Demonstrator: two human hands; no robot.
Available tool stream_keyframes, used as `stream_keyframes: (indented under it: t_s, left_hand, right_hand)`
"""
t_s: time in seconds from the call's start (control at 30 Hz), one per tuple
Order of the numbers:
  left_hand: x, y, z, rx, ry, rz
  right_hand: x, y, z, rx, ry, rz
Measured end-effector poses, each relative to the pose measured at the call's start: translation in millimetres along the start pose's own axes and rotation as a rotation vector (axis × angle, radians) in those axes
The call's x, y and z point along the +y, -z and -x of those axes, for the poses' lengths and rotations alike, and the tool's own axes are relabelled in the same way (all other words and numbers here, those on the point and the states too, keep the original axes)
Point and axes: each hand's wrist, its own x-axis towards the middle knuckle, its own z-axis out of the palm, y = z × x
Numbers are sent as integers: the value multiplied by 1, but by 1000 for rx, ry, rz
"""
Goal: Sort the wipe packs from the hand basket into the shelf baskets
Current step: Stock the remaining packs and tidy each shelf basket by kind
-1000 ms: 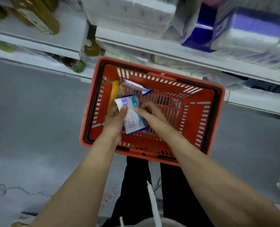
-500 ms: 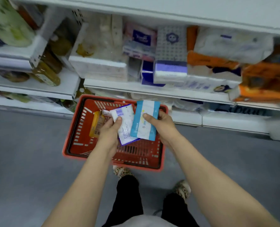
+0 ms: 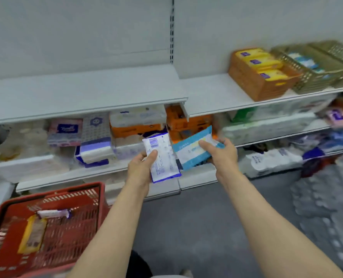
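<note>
A red hand basket is sitting on the floor at left, holding a yellow pack and a white-and-purple pack. The left hand is pinching a white wipe pack; the right hand is gripping a blue one. On the upper shelf, an orange basket is holding yellow packs, and a tan basket beside it blue-and-white ones.

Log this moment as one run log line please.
left hand holds white-purple wipe pack | right hand holds blue-white wipe pack | red hand basket on floor, packs left inside | shelf baskets upper right
</note>
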Motion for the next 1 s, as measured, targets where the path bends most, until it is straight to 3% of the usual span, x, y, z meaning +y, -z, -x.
stream_keyframes:
  t_s: [0.27, 0.6, 0.7, 0.87, 1.0]
  left_hand:
    - [21, -190, -21, -127, -230, -171]
    - [8, -435, -80, -523, -347, -291]
    - [6, -506, -118, -533, -388, -336]
    - [5, -594, -158, -441, -247, -384]
    - [-1, -646, -174, -377, -175, -356]
  right_hand:
    - [-77, 103, -55, 172, 80, -121]
    - [-176, 212, -199, 91, 184, -300]
    - [-210, 249, -252, 72, 203, -277]
    - [-251, 307, -325, 55, 233, -249]
    - [-266, 360, -379, 93, 149, -217]
